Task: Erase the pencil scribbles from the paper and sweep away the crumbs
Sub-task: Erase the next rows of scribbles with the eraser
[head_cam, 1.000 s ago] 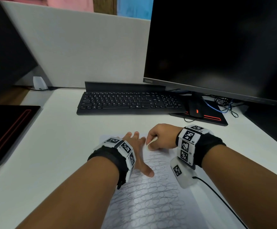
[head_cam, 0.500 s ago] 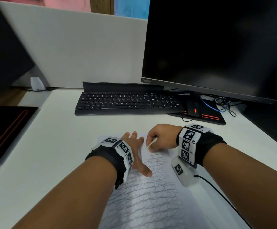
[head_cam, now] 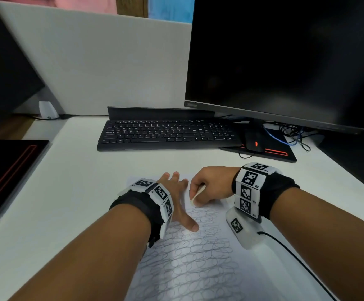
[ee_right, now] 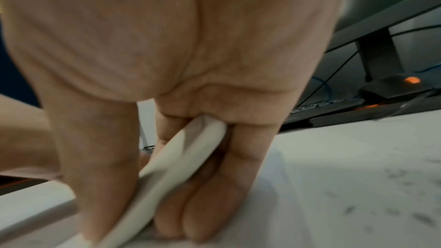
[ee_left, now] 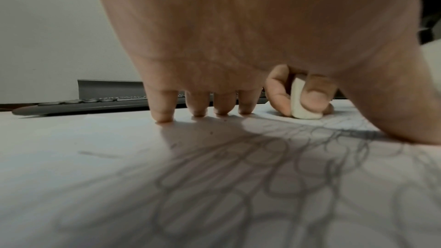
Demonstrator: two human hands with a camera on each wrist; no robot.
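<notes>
eraser (head_cam: 196, 194) slid nearer, right hand (head_cam: 212, 184) gripping

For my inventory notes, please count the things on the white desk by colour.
Black: 4 (flat keyboard, computer mouse, two red-lined mats)
White: 3 (scribbled paper sheet, rubber eraser, small plastic device)
Total: 7

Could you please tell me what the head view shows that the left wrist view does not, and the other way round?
Only the head view shows the dark monitor, black mouse and both marker wristbands. Only the left wrist view shows the left hand fingertips pressing the white scribbled paper. Both show the right hand holding the white eraser on the paper, and the black keyboard.
</notes>
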